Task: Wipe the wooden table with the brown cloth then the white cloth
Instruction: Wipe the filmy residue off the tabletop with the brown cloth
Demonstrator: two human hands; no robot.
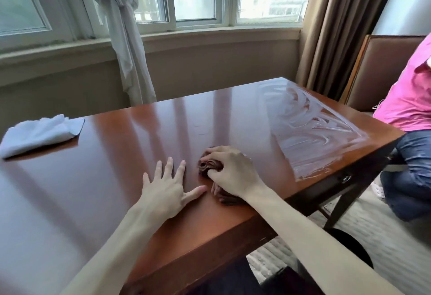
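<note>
Right hand clamped on the brown cloth, fingers curled over the bunched folds and thumb hooked in at the near side, cloth pressed onto the wooden surface close to its near edge. Left hand flat on the wood just beside the cloth at 9 o'clock, fingers apart and straight, holding nothing, thumb tip almost touching the fabric. Cloth bunched into a wad, long axis running roughly from 11 o'clock to 5 o'clock under the palm. Smeared wet streaks across the right part of the surface, at 1 to 2 o'clock from the gripping hand; dry, glossy wood at 9 to 11 o'clock, likely the stretch left to cover. White cloth lying loose at the far left corner, at 10 o'clock, well apart from both hands, nearer the left one and probably its pickup for the second pass. Count: two cloths, one brown and one white; two hands; one surface. Second person in a pink top seated at 3 o'clock, beside the right edge.
</note>
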